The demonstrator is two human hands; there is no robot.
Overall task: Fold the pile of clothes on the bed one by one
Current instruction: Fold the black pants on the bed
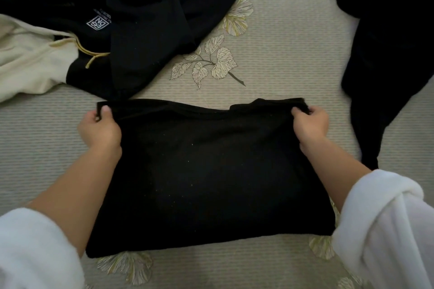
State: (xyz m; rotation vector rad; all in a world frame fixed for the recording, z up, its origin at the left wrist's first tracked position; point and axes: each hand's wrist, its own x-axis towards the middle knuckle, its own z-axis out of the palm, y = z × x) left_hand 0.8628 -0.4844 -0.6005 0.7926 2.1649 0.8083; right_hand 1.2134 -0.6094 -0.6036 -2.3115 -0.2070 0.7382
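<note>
A black garment [206, 171], partly folded into a wide rectangle, lies flat on the bed [281, 58] right in front of me. My left hand [99, 130] pinches its far left corner, thumb on top of the cloth. My right hand [310, 122] grips the far right corner the same way. The far edge between the two hands is slightly lifted and stretched. Both forearms reach out of white fluffy sleeves. A heap of unfolded black clothes [131, 7] with a white label sits at the back left.
A cream garment [28, 63] with a yellowish drawstring lies under the heap at the left edge. Another black garment [394, 54] stretches along the right side. The bedcover is beige, striped, with printed leaves.
</note>
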